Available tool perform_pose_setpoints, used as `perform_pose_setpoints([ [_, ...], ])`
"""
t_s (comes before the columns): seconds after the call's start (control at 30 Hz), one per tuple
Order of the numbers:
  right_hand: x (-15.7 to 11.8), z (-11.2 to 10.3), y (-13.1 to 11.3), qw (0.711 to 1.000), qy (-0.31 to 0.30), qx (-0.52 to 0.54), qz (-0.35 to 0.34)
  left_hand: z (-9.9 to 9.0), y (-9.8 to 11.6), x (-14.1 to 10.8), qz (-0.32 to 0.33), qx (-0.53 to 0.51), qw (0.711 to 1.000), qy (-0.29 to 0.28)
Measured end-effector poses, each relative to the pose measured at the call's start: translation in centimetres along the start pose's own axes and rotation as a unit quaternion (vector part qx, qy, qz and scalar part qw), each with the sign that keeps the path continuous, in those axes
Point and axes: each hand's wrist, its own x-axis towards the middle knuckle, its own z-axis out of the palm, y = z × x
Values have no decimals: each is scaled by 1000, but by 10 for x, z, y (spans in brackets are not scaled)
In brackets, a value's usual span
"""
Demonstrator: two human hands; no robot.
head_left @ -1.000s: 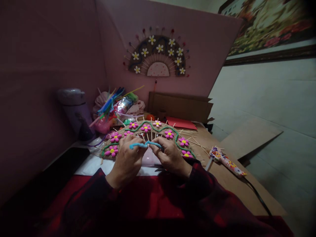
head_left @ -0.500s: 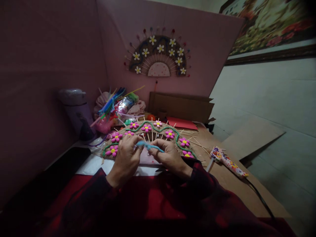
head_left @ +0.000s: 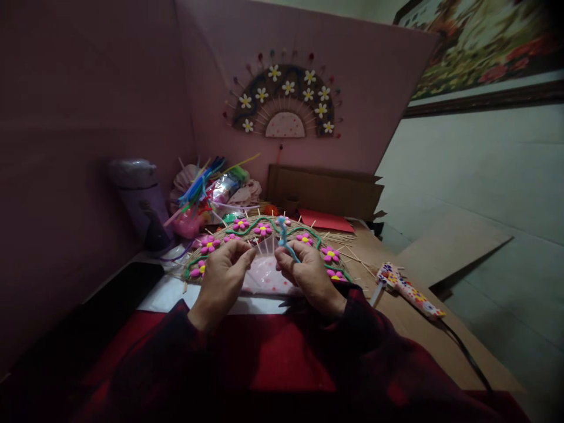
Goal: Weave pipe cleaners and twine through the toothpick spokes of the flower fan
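My right hand (head_left: pixel 311 273) pinches a light blue pipe cleaner (head_left: pixel 282 230), whose coiled upper part stands up while its tail slants across the fingers. Level with it on the left, my left hand (head_left: pixel 222 276) has thumb and forefinger pressed together; whatever is between them, if anything, is too small to make out. Both hands are over a half-round fan (head_left: pixel 275 224) covered in twine, with pink flowers (head_left: pixel 262 229), a wavy green strip and sticks poking from its edge. Its pale, red-dotted centre (head_left: pixel 264 276) shows between my hands.
A glue gun (head_left: pixel 409 289) with a cord lies at the right on brown board. A black phone-like slab (head_left: pixel 132 288) is at the left. Behind stand a purple bottle (head_left: pixel 147 205), pipe cleaners (head_left: pixel 202 185), red paper (head_left: pixel 326 220) and cardboard (head_left: pixel 324 191). A finished fan (head_left: pixel 282 88) hangs on the backdrop.
My hands have moved slightly apart. The light blue pipe cleaner was lying across between both hands; now its coiled end points up from my right hand and my left fingers are off it.
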Motion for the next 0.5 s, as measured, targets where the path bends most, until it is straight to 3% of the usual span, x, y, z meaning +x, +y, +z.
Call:
perform_pose_setpoints([
  [0.2,1,-1,-1,997,33,73,17,2,1,2,-49,-98,994,-5],
  [0.37,5,-5,0,990,19,137,35,3,4,0,-86,-110,989,-52],
  [0.5,13,-17,-13,982,59,178,30,2,3,1,-99,-139,985,3],
])
